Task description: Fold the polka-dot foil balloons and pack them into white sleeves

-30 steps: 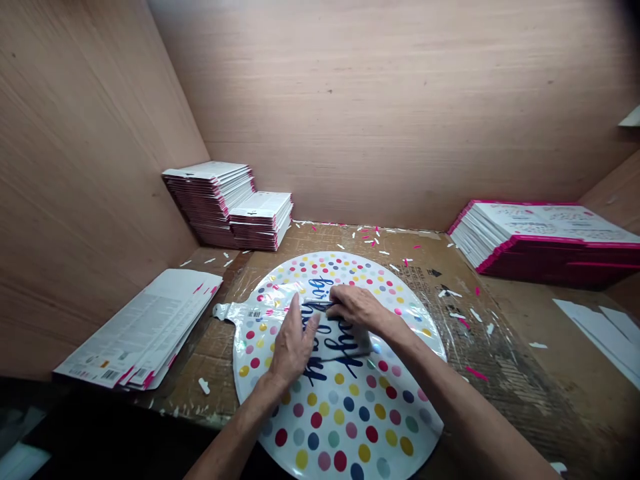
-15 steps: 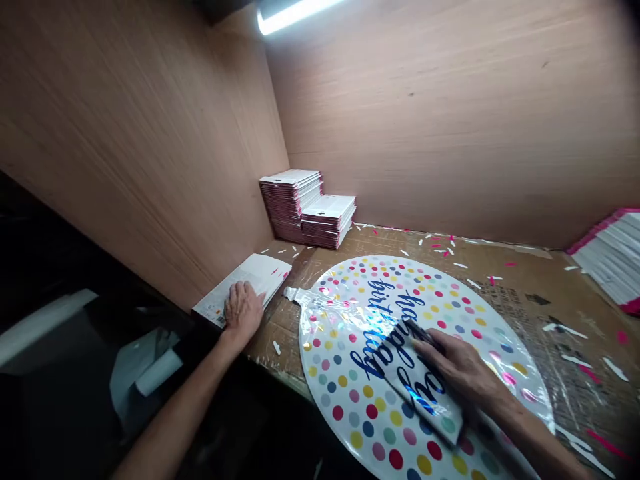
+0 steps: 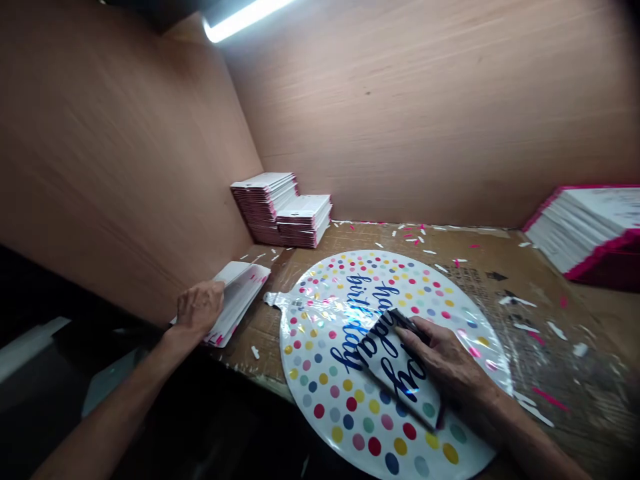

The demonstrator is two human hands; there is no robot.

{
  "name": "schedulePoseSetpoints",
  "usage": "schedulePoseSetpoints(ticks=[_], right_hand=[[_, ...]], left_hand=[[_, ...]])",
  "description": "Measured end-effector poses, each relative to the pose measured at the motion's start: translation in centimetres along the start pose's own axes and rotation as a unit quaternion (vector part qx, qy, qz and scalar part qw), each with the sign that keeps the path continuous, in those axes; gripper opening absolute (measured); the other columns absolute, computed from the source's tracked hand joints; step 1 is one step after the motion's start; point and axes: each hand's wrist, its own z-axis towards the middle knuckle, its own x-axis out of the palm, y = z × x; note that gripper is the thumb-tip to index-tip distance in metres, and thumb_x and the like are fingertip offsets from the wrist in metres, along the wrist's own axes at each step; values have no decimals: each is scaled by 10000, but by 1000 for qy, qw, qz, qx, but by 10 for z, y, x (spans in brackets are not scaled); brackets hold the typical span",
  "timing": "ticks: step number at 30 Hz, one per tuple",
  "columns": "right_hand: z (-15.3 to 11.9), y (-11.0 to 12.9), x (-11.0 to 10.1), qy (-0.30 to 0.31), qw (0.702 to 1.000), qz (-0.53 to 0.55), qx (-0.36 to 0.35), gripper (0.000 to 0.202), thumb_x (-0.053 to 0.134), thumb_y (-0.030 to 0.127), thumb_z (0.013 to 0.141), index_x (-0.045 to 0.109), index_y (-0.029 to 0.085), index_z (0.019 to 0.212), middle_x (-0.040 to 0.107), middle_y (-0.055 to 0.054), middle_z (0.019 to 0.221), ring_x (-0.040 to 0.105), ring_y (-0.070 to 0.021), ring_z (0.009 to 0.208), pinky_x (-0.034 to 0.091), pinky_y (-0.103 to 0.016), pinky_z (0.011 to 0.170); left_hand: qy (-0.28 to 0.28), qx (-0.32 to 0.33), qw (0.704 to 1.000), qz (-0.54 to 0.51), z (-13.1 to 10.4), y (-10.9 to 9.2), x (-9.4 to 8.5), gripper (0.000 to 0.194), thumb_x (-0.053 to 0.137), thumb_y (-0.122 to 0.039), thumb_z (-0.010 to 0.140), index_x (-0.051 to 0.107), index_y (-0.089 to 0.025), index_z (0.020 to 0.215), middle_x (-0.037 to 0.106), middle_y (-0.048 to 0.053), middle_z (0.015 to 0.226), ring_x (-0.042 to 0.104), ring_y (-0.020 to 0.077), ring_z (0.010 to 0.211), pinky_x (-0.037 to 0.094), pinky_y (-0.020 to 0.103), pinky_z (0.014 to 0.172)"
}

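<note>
My left hand (image 3: 199, 311) is closed over the near left edge of the top white paper packet (image 3: 235, 293), which is lifted at an angle from the packets beneath; its fingertips are hidden. In my right hand (image 3: 445, 353) is a folded foil balloon (image 3: 415, 397), shiny, with dark script on it, pinched near its upper end. It sits over a large flat foil balloon (image 3: 330, 360), white with coloured dots and the words "happy birthday". This balloon's neck points left, towards the packets.
Two neat stacks of pink-edged white packets (image 3: 280, 210) stand in the back left corner. A leaning row of similar packets (image 3: 590, 233) is at the right. White and pink paper scraps (image 3: 550, 398) litter the cardboard-covered table (image 3: 480, 267). Wooden walls rise behind and left.
My left hand has gone from lying on the packets to gripping the edge of the top one and raising it. My right hand still holds the folded balloon. The view has turned right.
</note>
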Motion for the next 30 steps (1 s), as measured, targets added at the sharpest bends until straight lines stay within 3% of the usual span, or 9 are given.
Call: schedulePoseSetpoints(ticks=[3, 6, 8, 13, 16, 18, 21, 26, 30], right_hand=[[-25, 4, -20, -35, 995, -17, -89, 288, 482, 450, 936, 622, 207, 867, 628, -8, 733, 588, -157, 660, 474, -250, 565], [-51, 14, -24, -48, 971, -73, -222, 164, 477, 268, 941, 630, 213, 965, 677, -66, 1027, 638, -184, 937, 536, -279, 780], [-63, 22, -14, -25, 955, -129, -267, 179, 466, 184, 928, 626, 204, 1007, 639, -95, 1218, 600, -204, 1113, 520, -329, 921], [-70, 29, 29, 18, 936, -247, -249, 165, 504, 145, 922, 640, 143, 1014, 653, -122, 1250, 592, -257, 1162, 504, -427, 996], [-69, 28, 40, 10, 935, -268, -231, 184, 514, 107, 908, 654, 127, 1025, 651, -122, 1262, 592, -266, 1165, 507, -440, 994], [-68, 28, 42, -3, 936, -269, -230, 199, 520, 96, 903, 659, 125, 1041, 661, -118, 1244, 603, -261, 1144, 517, -430, 978], [-69, 28, 43, -9, 936, -270, -225, 202, 544, 100, 898, 662, 127, 1060, 663, -117, 1243, 606, -263, 1137, 522, -420, 964], [-69, 26, 42, 4, 937, -266, -225, 184, 549, 119, 906, 652, 134, 1057, 651, -117, 1261, 583, -265, 1173, 504, -418, 976], [-61, 27, 30, -10, 939, -250, -236, 177, 482, 117, 923, 636, 170, 992, 679, -98, 1168, 645, -219, 1013, 531, -356, 876]], left_hand=[[-72, 147, 985, -61, -8, -49, 2, 325, 371, -194, 952, 681, -148, 1039, 705, 151, 1088, 657, 271, 1026, 499, 394, 888], [-138, 366, 905, -169, -9, -107, 24, 317, 427, -132, 928, 676, -191, 1115, 703, 93, 1164, 637, 222, 1090, 500, 373, 953], [-150, 440, 860, -209, -4, -140, 41, 314, 449, -99, 905, 683, -189, 1094, 719, 82, 1130, 635, 236, 1100, 506, 412, 960], [-78, 462, 855, -223, -1, -180, 57, 450, 387, 5, 843, 631, -188, 1168, 666, 65, 1239, 585, 225, 1191, 485, 408, 1004], [-47, 442, 865, -231, -14, -191, 48, 295, 470, -140, 888, 619, -185, 1138, 636, 86, 1239, 576, 228, 1181, 494, 374, 983], [-35, 436, 874, -212, -24, -199, 41, 241, 523, -265, 904, 611, -167, 1105, 628, 110, 1203, 571, 252, 1157, 525, 377, 920], [-18, 449, 883, -134, -32, -211, 35, 225, 522, -292, 916, 601, -131, 1053, 626, 136, 1127, 577, 276, 1084, 561, 376, 781], [-4, 498, 867, 8, -33, -227, 28, 182, 429, -72, 891, 610, -85, 897, 622, 151, 878, 612, 255, 813, 504, 306, 535], [4, 519, 855, 16, -35, -229, 21, 245, 398, 37, 820, 591, -113, 805, 614, 107, 767, 610, 218, 665, 486, 301, 518]])
